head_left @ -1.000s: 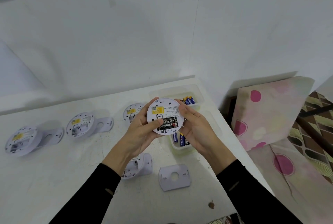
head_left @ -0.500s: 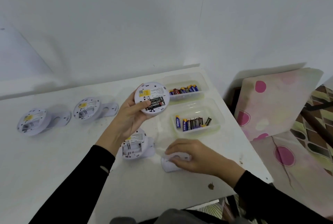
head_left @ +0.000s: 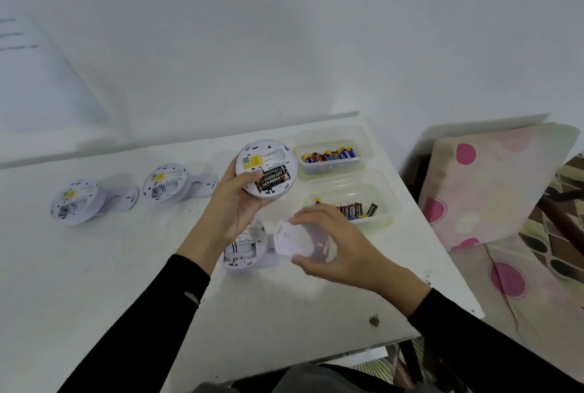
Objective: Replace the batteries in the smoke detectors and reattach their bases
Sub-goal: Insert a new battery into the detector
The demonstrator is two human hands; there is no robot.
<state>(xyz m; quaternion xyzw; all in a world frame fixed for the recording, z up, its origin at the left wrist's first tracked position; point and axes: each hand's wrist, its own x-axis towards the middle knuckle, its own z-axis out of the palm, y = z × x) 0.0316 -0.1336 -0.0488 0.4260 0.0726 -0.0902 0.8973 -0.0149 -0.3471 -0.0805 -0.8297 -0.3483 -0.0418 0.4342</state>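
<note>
My left hand [head_left: 232,207] grips a round white smoke detector [head_left: 267,168] above the table, its back facing up with black batteries seated in the compartment. My right hand [head_left: 339,244] holds a white mounting base [head_left: 295,239] lifted just above the table, blurred by motion, below and right of the detector. Another open detector [head_left: 241,253] lies on the table under my hands, its battery compartment empty.
Two more open detectors [head_left: 74,201] [head_left: 166,182] lie at the left, each leaning on its base. Two clear trays of batteries [head_left: 330,155] [head_left: 355,207] stand at the table's right side. The table edge [head_left: 455,269] runs close on the right, with patterned fabric [head_left: 493,184] beyond.
My right hand left the detector, went down to the base on the table, and has now lifted it. My left hand kept hold of the detector.
</note>
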